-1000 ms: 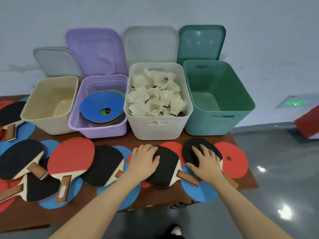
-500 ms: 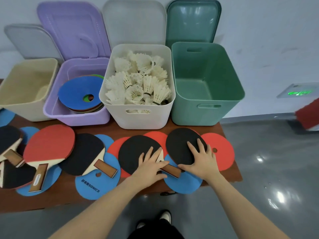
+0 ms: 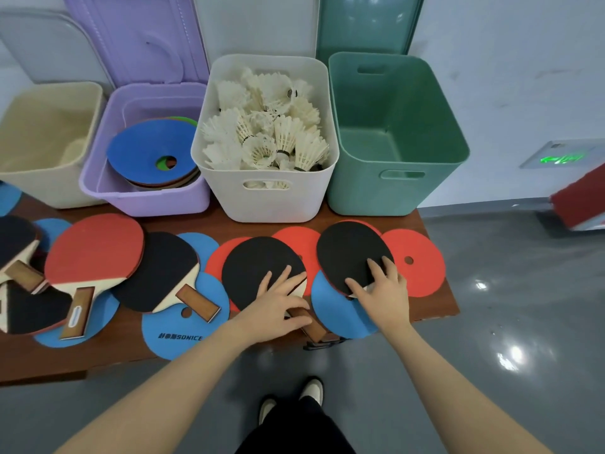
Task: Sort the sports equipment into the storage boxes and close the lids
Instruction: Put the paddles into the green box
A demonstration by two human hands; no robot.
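Paddles [image 3: 262,270] are the live item: two black-faced ones sit just in front of the white box [image 3: 268,198], on top of the red and blue flat discs.

Head view only:
- Your left hand [image 3: 278,306] has fingers spread over the blade of the paddle in front of the white box, thumb curling round its handle [image 3: 311,326] at the table edge [image 3: 435,309]. Partial grip, not a full wrap.
- Your right hand [image 3: 379,290] lies on the second paddle [image 3: 353,253], front-right of the white box, fingers fairly flat on the rubber, thumb near the blade's edge. Can't tell if it's pinching or only pressing.

Risks:
- Handle overhangs the table edge; a loose thumb grip likely tips that paddle onto the floor.
- Discs underneath are slick; the blue disc [image 3: 330,309] in front of the white box may drag off with the lift.
- Two-handed lift with flat fingers: either blade can slip out.
- Green box [image 3: 393,191], right of the white box, looks empty; purple box [image 3: 144,201], left of it, holds discs. Dropping paddles in the purple one would be a mis-sort.
- White box is heaped with shuttlecocks [image 3: 265,139]; a passing paddle could knock some out.
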